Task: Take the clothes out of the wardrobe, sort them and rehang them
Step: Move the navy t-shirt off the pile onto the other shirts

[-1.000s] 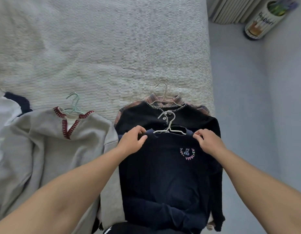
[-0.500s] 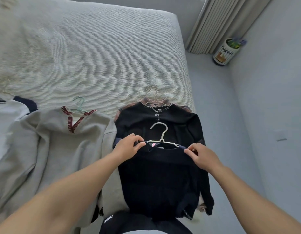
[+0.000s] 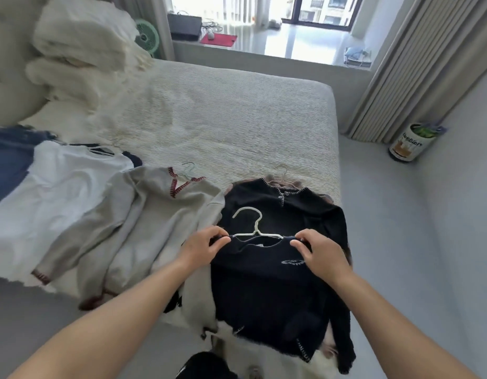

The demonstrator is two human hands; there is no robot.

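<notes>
Pinching the shoulders of a navy top [image 3: 267, 280] on its white hanger [image 3: 254, 228], I have my left hand [image 3: 201, 248] at the left shoulder and my right hand [image 3: 323, 254] at the right one, thumb and fingers of each closed on the fabric just beside the hanger's ends. The top hangs down over the near edge of the bed [image 3: 237, 113], its hook lying against a black cardigan [image 3: 299, 206] with pale stitching that sits underneath it. Under the cardigan the collar of a plaid shirt [image 3: 271, 178] peeks out with its own hanger hook. To the left, just beside this pile, a grey sweater [image 3: 144, 214] with red trim at the neck lies spread flat on a pale green hanger [image 3: 188, 170]. Further left a white top [image 3: 59, 187] overlaps a blue garment [image 3: 10, 162]. Rumpled cream bedding [image 3: 81, 47] is heaped by the headboard. On the floor to the right, near the curtain [image 3: 417, 69], stands a cylindrical bin [image 3: 409, 144]. A green fan [image 3: 146, 36] stands past the head of the bed near the window sill [image 3: 264, 47].
</notes>
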